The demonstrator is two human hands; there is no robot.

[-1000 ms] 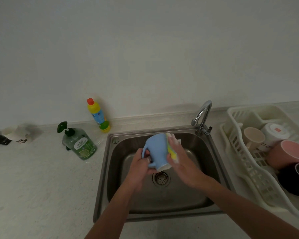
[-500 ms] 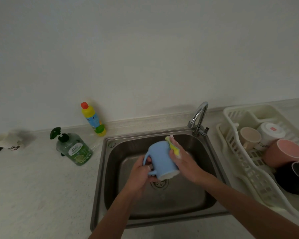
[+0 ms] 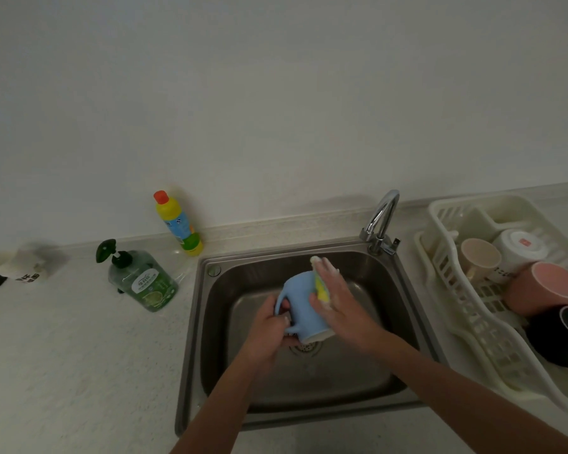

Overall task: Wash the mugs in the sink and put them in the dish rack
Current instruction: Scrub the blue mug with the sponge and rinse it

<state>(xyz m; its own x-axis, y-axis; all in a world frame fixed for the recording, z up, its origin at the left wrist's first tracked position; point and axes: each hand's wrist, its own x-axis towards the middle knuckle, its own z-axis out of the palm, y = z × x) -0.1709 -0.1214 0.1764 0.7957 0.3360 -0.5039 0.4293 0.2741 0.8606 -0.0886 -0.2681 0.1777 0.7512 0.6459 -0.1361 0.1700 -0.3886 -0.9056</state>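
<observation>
A light blue mug [image 3: 300,301] is held over the steel sink [image 3: 404,290], bottom up and rim toward me. My left hand [image 3: 269,329] grips it by the handle. My right hand [image 3: 336,299] presses a yellow sponge [image 3: 320,286] against the mug's right side with straight, soapy fingers. The white dish rack [image 3: 453,290] stands to the right of the sink and holds a beige mug [image 3: 479,260], a white mug [image 3: 517,249], a pink mug [image 3: 545,288] and a black mug [image 3: 563,335].
A chrome faucet [image 3: 381,221] rises at the sink's back right corner. On the counter to the left stand a green soap dispenser [image 3: 141,280] and a yellow and blue bottle [image 3: 177,224]. A white object [image 3: 23,267] lies at the far left.
My right hand has slid the sponge along the mug's side while my left hand kept its grip on the handle. The view shifted slightly.
</observation>
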